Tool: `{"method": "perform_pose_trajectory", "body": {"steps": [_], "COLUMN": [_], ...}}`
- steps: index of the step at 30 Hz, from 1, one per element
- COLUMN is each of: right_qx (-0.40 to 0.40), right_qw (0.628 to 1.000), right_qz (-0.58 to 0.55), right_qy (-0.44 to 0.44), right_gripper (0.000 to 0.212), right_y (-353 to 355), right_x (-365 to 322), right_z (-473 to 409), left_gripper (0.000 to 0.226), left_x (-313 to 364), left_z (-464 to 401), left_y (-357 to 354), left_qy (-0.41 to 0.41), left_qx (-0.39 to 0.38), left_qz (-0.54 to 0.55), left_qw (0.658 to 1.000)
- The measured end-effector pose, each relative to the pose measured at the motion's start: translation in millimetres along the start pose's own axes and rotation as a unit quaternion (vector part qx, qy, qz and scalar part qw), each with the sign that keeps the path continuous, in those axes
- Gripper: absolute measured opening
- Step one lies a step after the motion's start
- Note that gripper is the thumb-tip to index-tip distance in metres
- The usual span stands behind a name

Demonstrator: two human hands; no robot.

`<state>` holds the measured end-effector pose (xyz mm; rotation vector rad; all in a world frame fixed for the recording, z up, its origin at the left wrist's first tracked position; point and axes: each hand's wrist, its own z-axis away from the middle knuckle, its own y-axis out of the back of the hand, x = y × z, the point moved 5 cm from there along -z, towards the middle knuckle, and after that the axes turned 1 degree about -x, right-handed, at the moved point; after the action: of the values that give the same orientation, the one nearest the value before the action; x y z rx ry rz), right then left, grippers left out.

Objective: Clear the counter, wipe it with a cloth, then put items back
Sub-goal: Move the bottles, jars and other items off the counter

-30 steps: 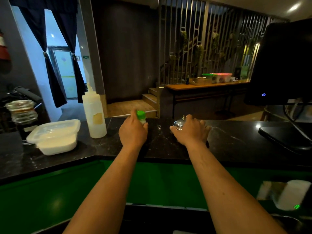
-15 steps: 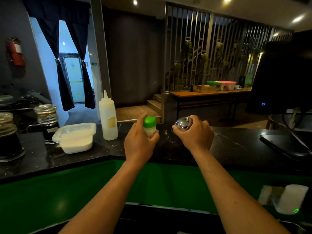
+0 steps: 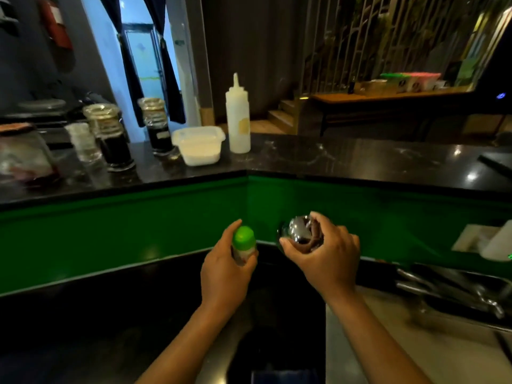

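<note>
Left hand (image 3: pixel 224 275) wrapped around a small green-capped bottle (image 3: pixel 243 243), grip curled about its pale body with the cap showing above the thumb. Right hand (image 3: pixel 327 259) clasped over a shiny metal container (image 3: pixel 297 231), fingers bent across its rounded top. Both held in the air in front of the green panel (image 3: pixel 138 223), below the near edge of the dark marble tabletop (image 3: pixel 346 159) and above a lower black surface (image 3: pixel 97 314). Left standing near the tabletop's inner corner: a white squeeze bottle (image 3: pixel 237 117) with a yellow label, upright, and just beside it on the left a lidded white plastic tub (image 3: pixel 199 145). Further along the left run, two glass jars of dark contents (image 3: pixel 113 137), a clear tumbler (image 3: pixel 83 142) and a blurred clear container (image 3: pixel 22 156) at the far left edge. At the right edge, a dark monitor (image 3: pixel 496 79) with a blue light. Lower right, a steel sink (image 3: pixel 457 297) holding utensils, too blurred to tell apart.
</note>
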<state>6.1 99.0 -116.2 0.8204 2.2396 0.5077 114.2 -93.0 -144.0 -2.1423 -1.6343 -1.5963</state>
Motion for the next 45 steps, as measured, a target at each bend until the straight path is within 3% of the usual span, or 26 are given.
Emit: {"method": "perform_pose_trajectory", "body": {"steps": [7,11,19,25,33,39,41,45], "right_qx": [-0.183,-0.268,-0.365,-0.393,-0.413,-0.471,-0.464,-0.394], "right_qw": [0.981,0.960,0.930,0.919,0.910,0.881,0.886,0.919], "right_qz": [0.042,0.063,0.026,0.028,0.032,0.009,0.001,-0.025], "right_qy": [-0.045,-0.056,-0.029,-0.011,-0.028,-0.031,-0.026,-0.007], "right_gripper": [0.083,0.086,0.086,0.087,0.086,0.098,0.092,0.071], "right_y": [-65,-98,-171,-216,-217,-217,-208,-181], "right_x": [15,14,-16,-28,-19,-20,-22,-31], "right_z": [117,155,152,144,150,148,144,125], "left_gripper": [0.071,0.059,0.053,0.050,0.051,0.081,0.087,0.072], "left_x": [-83,-120,-175,-196,-203,-195,-188,-164], "left_z": [79,100,84,70,80,81,84,81], "left_y": [-3,-14,-14,-15,-14,-11,-4,16], "left_qy": [0.107,0.166,0.218,0.236,0.247,0.262,0.255,0.207], "left_qx": [-0.075,-0.110,-0.082,-0.074,-0.067,-0.101,-0.091,-0.064], "left_qz": [-0.044,-0.064,-0.109,-0.115,-0.106,-0.108,-0.096,-0.107], "left_qw": [0.990,0.978,0.966,0.962,0.961,0.954,0.958,0.970]}}
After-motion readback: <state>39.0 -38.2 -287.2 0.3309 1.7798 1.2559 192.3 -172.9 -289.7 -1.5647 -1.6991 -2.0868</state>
